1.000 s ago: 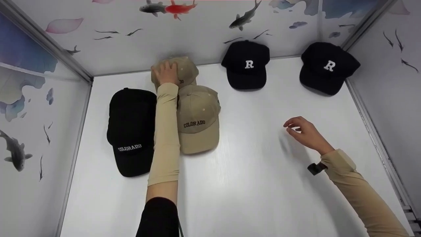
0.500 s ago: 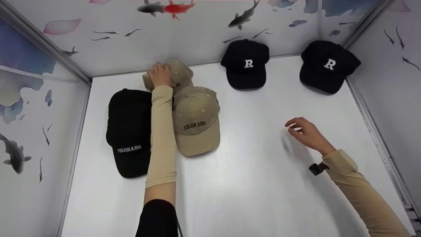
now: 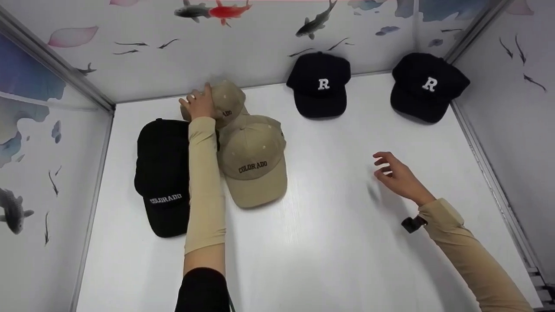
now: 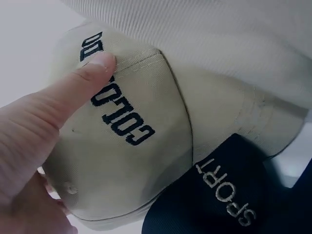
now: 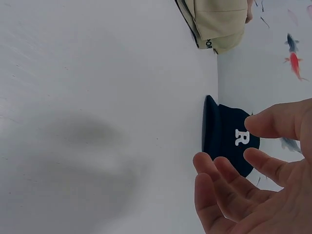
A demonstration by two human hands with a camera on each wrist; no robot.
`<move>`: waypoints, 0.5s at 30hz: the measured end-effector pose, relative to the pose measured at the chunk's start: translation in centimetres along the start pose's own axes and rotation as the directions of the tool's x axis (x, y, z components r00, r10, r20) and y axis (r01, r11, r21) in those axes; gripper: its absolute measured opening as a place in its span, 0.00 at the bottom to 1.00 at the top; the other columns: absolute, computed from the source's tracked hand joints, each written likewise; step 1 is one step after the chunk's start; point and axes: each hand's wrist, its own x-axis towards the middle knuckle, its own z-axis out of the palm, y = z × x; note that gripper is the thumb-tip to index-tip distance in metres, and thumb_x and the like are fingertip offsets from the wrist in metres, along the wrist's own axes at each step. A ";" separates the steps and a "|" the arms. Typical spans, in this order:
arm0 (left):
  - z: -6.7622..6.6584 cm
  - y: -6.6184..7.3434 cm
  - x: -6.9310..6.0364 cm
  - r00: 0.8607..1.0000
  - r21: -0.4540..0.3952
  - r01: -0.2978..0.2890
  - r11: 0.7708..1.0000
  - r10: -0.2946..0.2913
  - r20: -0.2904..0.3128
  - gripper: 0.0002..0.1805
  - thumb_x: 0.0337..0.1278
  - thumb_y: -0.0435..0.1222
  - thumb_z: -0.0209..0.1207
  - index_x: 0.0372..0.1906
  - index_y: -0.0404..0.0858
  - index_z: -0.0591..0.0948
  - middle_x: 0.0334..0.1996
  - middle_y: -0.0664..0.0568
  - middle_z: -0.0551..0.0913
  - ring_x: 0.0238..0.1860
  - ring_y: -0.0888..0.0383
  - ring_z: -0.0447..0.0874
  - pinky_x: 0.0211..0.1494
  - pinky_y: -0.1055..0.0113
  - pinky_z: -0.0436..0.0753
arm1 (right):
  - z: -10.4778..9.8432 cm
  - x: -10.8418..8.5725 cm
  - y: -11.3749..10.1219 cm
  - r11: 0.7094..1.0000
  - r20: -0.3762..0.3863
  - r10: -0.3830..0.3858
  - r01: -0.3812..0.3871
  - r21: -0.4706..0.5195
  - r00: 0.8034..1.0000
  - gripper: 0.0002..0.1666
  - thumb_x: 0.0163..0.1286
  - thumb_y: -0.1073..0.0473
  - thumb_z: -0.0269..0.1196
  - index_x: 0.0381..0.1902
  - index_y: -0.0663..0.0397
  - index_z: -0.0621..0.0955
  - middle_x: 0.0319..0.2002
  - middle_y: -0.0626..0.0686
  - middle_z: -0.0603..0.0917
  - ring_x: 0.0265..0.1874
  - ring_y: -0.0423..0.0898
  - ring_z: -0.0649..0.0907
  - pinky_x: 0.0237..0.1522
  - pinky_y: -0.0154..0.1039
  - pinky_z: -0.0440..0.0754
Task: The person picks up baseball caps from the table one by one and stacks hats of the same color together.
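At the back left, the left hand grips a beige cap beside the wall. In the left wrist view, the thumb of that hand lies across the dark lettering on the beige cap, and its other fingers are partly hidden at the cap's side. Another beige cap, marked COLORADO, lies in front of it with its brim towards the viewer. Left of the forearm is a black COLORADO cap. The right hand hovers over the table, fingers loosely bent, with nothing in it.
Two dark caps with a white R stand by the back wall, one right of the middle and one in the right corner. Walls with painted fish enclose the white table at the back and both sides.
The left hand and the beige cap in its grip have moved left along the back wall. The head view has shifted slightly; the right hand has hardly moved.
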 end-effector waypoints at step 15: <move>-7.1 0.8 -1.5 0.968 -0.088 -0.155 0.984 0.134 -0.210 0.40 0.55 0.45 0.65 0.65 0.31 0.60 0.54 0.32 0.73 0.52 0.34 0.75 0.53 0.40 0.72 | 0.0 -0.2 -0.3 1.000 0.015 0.012 -0.012 0.020 1.000 0.28 0.73 0.62 0.55 0.68 0.60 0.61 0.56 0.69 0.73 0.51 0.64 0.78 0.51 0.56 0.73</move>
